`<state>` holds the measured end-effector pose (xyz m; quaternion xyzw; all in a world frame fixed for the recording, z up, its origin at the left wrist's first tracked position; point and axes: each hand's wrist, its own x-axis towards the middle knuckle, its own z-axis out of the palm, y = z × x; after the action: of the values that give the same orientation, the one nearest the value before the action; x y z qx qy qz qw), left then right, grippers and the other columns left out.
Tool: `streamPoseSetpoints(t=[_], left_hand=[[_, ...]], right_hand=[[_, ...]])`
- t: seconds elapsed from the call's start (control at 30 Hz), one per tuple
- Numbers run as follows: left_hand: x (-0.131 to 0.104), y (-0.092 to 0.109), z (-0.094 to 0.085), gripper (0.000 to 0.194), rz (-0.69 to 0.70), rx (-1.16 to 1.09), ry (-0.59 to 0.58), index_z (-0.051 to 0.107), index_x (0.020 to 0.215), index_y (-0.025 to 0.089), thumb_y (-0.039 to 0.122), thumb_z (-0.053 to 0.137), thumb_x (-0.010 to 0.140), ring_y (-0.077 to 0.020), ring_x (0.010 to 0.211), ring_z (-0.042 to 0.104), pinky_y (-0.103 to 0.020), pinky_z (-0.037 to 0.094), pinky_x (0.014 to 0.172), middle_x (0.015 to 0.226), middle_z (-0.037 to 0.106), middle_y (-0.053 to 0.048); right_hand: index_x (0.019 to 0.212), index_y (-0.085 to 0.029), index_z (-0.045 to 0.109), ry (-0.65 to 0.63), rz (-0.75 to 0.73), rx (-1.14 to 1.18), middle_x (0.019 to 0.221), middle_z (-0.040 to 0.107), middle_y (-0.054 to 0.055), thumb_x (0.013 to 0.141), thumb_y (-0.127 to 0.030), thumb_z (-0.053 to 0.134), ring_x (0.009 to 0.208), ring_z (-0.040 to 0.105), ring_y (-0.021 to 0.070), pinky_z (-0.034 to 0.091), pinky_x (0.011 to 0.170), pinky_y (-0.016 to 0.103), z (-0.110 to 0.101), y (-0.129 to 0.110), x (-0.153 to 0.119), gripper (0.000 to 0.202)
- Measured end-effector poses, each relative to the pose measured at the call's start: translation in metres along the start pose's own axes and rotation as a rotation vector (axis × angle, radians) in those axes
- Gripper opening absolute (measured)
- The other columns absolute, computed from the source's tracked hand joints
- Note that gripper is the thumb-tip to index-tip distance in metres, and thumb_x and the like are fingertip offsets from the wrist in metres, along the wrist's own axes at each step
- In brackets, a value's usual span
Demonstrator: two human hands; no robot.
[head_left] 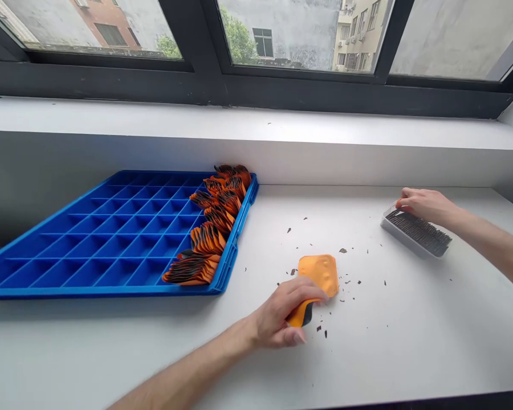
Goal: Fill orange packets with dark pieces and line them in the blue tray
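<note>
My left hand (284, 313) is curled over a thin, flexible orange piece (300, 314) with a black underside, bent under the fingers. Just beyond the fingertips lies an orange rounded square (319, 272) on the table; whether both are one folded piece I cannot tell. Farther right, my right hand (423, 205) reaches into the far left end of a clear plastic box (404, 239). Its fingers are pinched together, and their tips are partly hidden. Dense rows of thin dark grey pieces (423, 232) fill the box.
At left stands a blue compartment tray (123, 291), its right-hand compartments holding bundles of orange-and-black pieces (207, 239). Small dark flakes (343, 250) are scattered over the white table (256, 370). A white sill (256, 125) and dark-framed window run along the back.
</note>
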<state>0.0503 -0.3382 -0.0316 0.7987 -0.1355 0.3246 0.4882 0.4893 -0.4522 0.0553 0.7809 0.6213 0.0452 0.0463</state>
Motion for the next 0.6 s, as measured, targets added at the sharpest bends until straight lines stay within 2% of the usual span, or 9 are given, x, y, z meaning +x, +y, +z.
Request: streamPoseSetpoints(t=[0.07, 0.13, 0.2, 0.23, 0.3, 0.37, 0.43, 0.57, 0.6], left_hand=[[0.001, 0.0, 0.0, 0.058, -0.029, -0.098, 0.017, 0.057, 0.116, 0.017, 0.069, 0.038, 0.098, -0.0156, 0.073, 0.057, -0.028, 0.05, 0.068, 0.085, 0.061, -0.005], [0.0, 0.0, 0.001, 0.059, -0.073, -0.173, 0.034, 0.057, 0.115, 0.015, 0.069, 0.039, 0.098, -0.0162, 0.075, 0.058, -0.029, 0.051, 0.07, 0.085, 0.061, -0.005], [-0.001, -0.001, 0.002, 0.061, -0.128, -0.218, 0.046, 0.058, 0.114, 0.015, 0.071, 0.039, 0.096, -0.0163, 0.075, 0.057, -0.031, 0.051, 0.072, 0.084, 0.061, -0.006], [-0.001, -0.001, 0.003, 0.062, -0.156, -0.24, 0.05, 0.058, 0.113, 0.014, 0.072, 0.04, 0.096, -0.0163, 0.075, 0.057, -0.031, 0.051, 0.073, 0.084, 0.061, -0.006], [-0.001, 0.0, 0.003, 0.064, -0.198, -0.287, 0.051, 0.059, 0.112, 0.015, 0.073, 0.04, 0.095, -0.0163, 0.075, 0.057, -0.032, 0.051, 0.075, 0.085, 0.061, -0.005], [-0.001, 0.001, 0.004, 0.064, -0.211, -0.336, 0.045, 0.06, 0.111, 0.015, 0.073, 0.04, 0.095, -0.0169, 0.076, 0.056, -0.034, 0.05, 0.077, 0.085, 0.061, -0.006], [0.0, 0.002, 0.003, 0.064, -0.202, -0.374, 0.034, 0.061, 0.111, 0.015, 0.073, 0.04, 0.095, -0.0177, 0.078, 0.056, -0.034, 0.05, 0.078, 0.086, 0.062, -0.007], [0.001, 0.002, 0.002, 0.065, -0.188, -0.41, 0.012, 0.062, 0.114, 0.015, 0.073, 0.038, 0.095, -0.0185, 0.078, 0.057, -0.034, 0.05, 0.077, 0.09, 0.064, -0.008], [0.001, 0.002, 0.002, 0.065, -0.191, -0.408, 0.005, 0.062, 0.114, 0.016, 0.073, 0.038, 0.095, -0.0187, 0.079, 0.058, -0.034, 0.051, 0.077, 0.09, 0.065, -0.009]], right_hand=[[0.082, -0.028, 0.081, -0.039, 0.026, 0.025, 0.086, 0.064, 0.001, 0.093, -0.077, 0.039, 0.056, 0.052, 0.0059, 0.029, 0.047, 0.027, -0.003, 0.006, -0.001, 0.065], [0.087, -0.028, 0.081, -0.032, 0.076, 0.041, 0.093, 0.065, 0.001, 0.076, -0.094, 0.024, 0.053, 0.051, 0.004, 0.026, 0.046, 0.029, -0.007, 0.011, -0.003, 0.088], [0.089, -0.025, 0.081, 0.008, 0.135, 0.048, 0.1, 0.065, 0.001, 0.062, -0.098, 0.014, 0.051, 0.049, 0.0027, 0.026, 0.047, 0.032, -0.01, 0.015, -0.007, 0.103], [0.089, -0.024, 0.081, 0.033, 0.164, 0.049, 0.104, 0.065, 0.001, 0.062, -0.098, 0.012, 0.051, 0.049, 0.0021, 0.027, 0.048, 0.033, -0.012, 0.017, -0.01, 0.105], [0.09, -0.022, 0.08, 0.084, 0.211, 0.049, 0.11, 0.065, 0.002, 0.074, -0.094, 0.02, 0.052, 0.048, 0.0019, 0.032, 0.051, 0.032, -0.018, 0.017, -0.018, 0.095], [0.092, -0.022, 0.078, 0.144, 0.244, 0.043, 0.116, 0.066, 0.004, 0.092, -0.08, 0.038, 0.054, 0.048, 0.0034, 0.039, 0.055, 0.032, -0.028, 0.011, -0.027, 0.07], [0.095, -0.021, 0.075, 0.252, 0.218, 0.022, 0.118, 0.066, 0.007, 0.1, -0.065, 0.049, 0.055, 0.047, 0.0059, 0.042, 0.058, 0.032, -0.04, -0.003, -0.036, 0.051], [0.089, -0.019, 0.07, 0.535, -0.069, -0.059, 0.112, 0.069, 0.008, 0.105, -0.061, 0.036, 0.053, 0.046, 0.0088, 0.041, 0.051, 0.03, -0.068, -0.058, -0.05, 0.056], [0.09, -0.02, 0.07, 0.571, -0.155, -0.087, 0.111, 0.07, 0.006, 0.106, -0.057, 0.04, 0.054, 0.049, 0.0089, 0.041, 0.051, 0.028, -0.073, -0.073, -0.053, 0.051]])
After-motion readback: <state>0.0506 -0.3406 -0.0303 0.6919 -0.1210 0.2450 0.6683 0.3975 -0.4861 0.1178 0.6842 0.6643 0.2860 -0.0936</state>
